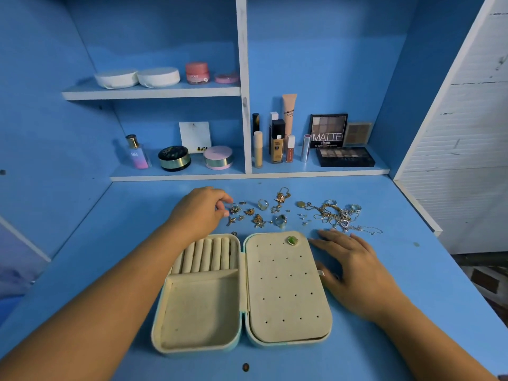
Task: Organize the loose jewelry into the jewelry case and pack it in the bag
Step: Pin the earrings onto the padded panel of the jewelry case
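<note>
Head view: left hand [202,213] curled by a gold earring [235,209], grip unclear; right hand [354,268] lay flat, holding nothing. Pinching just one, gently, looked best.

The jewelry case [286,292] lies open near the surface's [132,215] front edge, with a green stud [292,240] on its right panel. The left hand [202,213] curls beside a gold earring [235,209], contact unclear. The right hand [357,273] rests flat beside the case.

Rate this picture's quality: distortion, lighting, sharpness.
Head view: the wide-angle lens splays the cabinet's side walls outward; light is even, with a soft shadow under the right hand; the tangled chains are too soft to separate, yet the MATTE palette lettering reads clearly.
</note>
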